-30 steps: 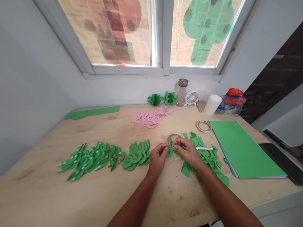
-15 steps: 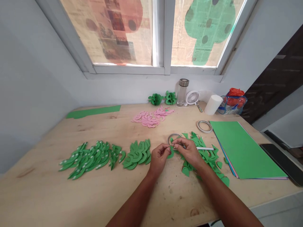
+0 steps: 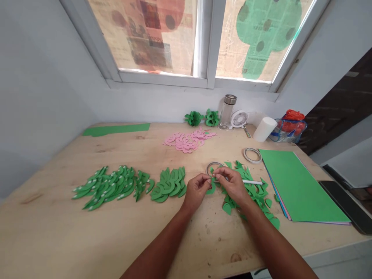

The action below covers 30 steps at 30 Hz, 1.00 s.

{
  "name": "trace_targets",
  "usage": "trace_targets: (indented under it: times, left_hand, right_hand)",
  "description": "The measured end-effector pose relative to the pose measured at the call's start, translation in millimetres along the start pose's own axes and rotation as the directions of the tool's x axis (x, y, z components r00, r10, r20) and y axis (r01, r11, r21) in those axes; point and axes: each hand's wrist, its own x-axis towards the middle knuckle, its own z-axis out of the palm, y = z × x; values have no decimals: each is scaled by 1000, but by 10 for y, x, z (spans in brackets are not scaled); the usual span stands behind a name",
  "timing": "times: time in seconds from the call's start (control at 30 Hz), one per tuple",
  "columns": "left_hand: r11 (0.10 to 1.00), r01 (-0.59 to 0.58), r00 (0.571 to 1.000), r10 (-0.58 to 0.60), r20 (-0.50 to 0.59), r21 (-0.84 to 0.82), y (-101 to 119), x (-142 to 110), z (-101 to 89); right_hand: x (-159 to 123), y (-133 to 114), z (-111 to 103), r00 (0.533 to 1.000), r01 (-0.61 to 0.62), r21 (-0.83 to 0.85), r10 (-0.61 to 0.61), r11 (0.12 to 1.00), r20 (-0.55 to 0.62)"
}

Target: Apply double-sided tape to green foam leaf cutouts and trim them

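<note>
By the far left corner of the worktop (image 3: pixel 72 240) lies a paper strip (image 3: pixel 116 129); a flask (image 3: pixel 226 113) and fan (image 3: pixel 239 119) stand at the far edge, right of centre. Piled paper cutouts (image 3: pixel 109 186) lie left of paper scraps (image 3: pixel 258 191); a phone (image 3: pixel 344 203) lies right of stacked sheets (image 3: pixel 299 186).

Craft workspace with paper cut-outs (image 3: pixel 168 188)

Soft daylight, leaning edges

Daylight glows through the papered window (image 3: pixel 211 46) beyond the far edge of the tabletop (image 3: pixel 130 236), flaring white along the bottoms of the panes. The wall (image 3: pixel 43 85) past the left edge looks dull grey. Shadows are faint. Wide-angle distortion slants the window's sides; fine detail blurs at the left hand (image 3: pixel 197 190) and right hand (image 3: pixel 232 184).
</note>
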Motion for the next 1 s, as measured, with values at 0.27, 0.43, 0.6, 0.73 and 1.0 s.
trace_targets:
  times: [0.27, 0.43, 0.6, 0.73, 1.0]
  left_hand:
    - [999, -19, 1000, 18, -6, -50, 17, 20, 27]
    - [999, -7, 1000, 6, -27, -42, 41, 19, 21]
    - [999, 3, 1000, -4, -22, -34, 25, 17, 22]
    - [999, 7, 1000, -8, -29, -37, 30, 15, 23]
    - [997, 17, 999, -20, -44, -75, 33, 15, 21]
  right_hand:
    - [-4, -10, -9, 1000, -6, -10, 6, 1000, 29]
    - [9, 12, 1, 999, -19, -20, 20, 1000, 47]
    - [-1, 4, -5, 999, -25, -20, 26, 999, 40]
    - [-2, -27, -2, 998, -38, -19, 38, 999, 40]
    - [-4, -65, 32, 999, -49, 8, 49, 999, 19]
